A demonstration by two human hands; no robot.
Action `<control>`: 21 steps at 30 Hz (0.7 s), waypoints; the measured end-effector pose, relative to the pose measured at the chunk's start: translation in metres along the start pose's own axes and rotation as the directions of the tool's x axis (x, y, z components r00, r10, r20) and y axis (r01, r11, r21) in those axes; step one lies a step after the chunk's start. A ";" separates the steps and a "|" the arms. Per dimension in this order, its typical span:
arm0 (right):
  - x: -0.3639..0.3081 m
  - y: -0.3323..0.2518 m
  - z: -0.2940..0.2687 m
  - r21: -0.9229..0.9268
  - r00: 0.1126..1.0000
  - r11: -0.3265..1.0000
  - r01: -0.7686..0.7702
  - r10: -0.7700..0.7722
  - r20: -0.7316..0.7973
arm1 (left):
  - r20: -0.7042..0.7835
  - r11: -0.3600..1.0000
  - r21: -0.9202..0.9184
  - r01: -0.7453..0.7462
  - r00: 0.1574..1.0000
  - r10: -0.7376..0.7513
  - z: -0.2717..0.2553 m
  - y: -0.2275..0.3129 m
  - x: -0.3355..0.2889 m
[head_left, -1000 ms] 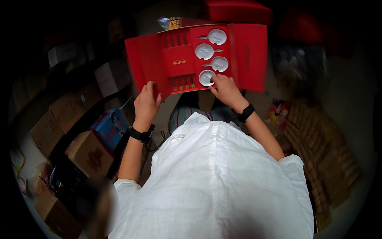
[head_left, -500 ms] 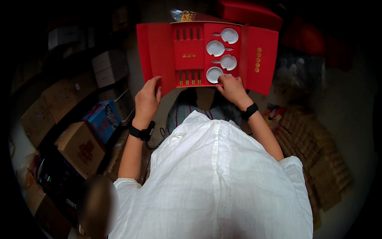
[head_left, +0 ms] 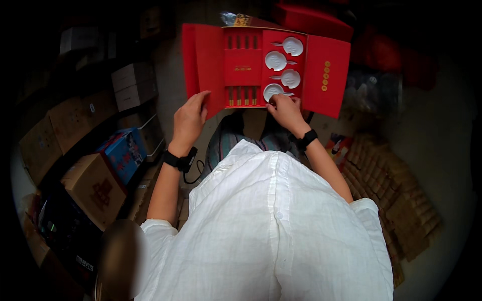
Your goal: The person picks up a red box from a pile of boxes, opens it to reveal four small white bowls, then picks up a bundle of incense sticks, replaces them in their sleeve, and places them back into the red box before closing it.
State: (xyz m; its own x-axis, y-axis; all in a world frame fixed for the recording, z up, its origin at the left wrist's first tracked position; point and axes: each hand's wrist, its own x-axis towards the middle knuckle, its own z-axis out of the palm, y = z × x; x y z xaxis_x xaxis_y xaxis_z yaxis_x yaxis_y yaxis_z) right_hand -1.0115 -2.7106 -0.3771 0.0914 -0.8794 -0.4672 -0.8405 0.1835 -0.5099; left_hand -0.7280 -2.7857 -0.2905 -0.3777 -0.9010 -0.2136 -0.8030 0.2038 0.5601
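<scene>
Right hand (head_left: 286,111) at 5 o'clock of red box (head_left: 238,57): fingers curled, tips at lowest white dish (head_left: 272,90); cannot tell whether gripped. Left hand (head_left: 191,119) at 8 o'clock: half open, fingers at lower edge of left flap (head_left: 209,67); hold on it cannot be told. Box lies open, 12 o'clock in view. Four dishes in a column on its 3 o'clock side; gold-ended sticks (head_left: 239,102) toward 9. Brown carton (head_left: 83,183) at 8 in view.
</scene>
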 end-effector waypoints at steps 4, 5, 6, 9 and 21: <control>0.021 -0.003 0.015 0.235 0.990 0.962 -0.138 0.133 0.039 | -0.006 0.997 -0.074 0.012 1.000 -0.012 0.005 0.000 0.002; 0.023 -0.002 0.018 0.364 0.987 0.918 -0.161 0.150 0.057 | -0.006 0.994 -0.098 0.040 0.999 -0.041 0.007 0.000 0.002; 0.024 -0.002 0.022 0.361 0.987 0.918 -0.160 0.150 0.056 | -0.008 0.994 -0.100 0.039 0.999 -0.040 0.009 0.002 0.002; 0.024 -0.005 0.025 0.279 0.986 0.948 -0.153 0.167 -0.027 | 0.006 0.981 -0.174 0.091 0.996 -0.091 0.013 0.004 0.002; 0.100 -0.044 0.004 -0.057 0.890 0.991 0.125 -0.137 -0.434 | -0.054 0.983 -0.182 0.007 0.998 -0.017 0.014 -0.004 -0.001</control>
State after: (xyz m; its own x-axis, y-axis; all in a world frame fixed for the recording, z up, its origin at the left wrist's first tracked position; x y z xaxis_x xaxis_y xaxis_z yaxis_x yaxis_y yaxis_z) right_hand -0.9628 -2.8049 -0.4044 -0.0349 -0.9989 -0.0326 -0.8517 0.0468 -0.5220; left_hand -0.7311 -2.7797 -0.3037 -0.3385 -0.9236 -0.1799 -0.7085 0.1244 0.6947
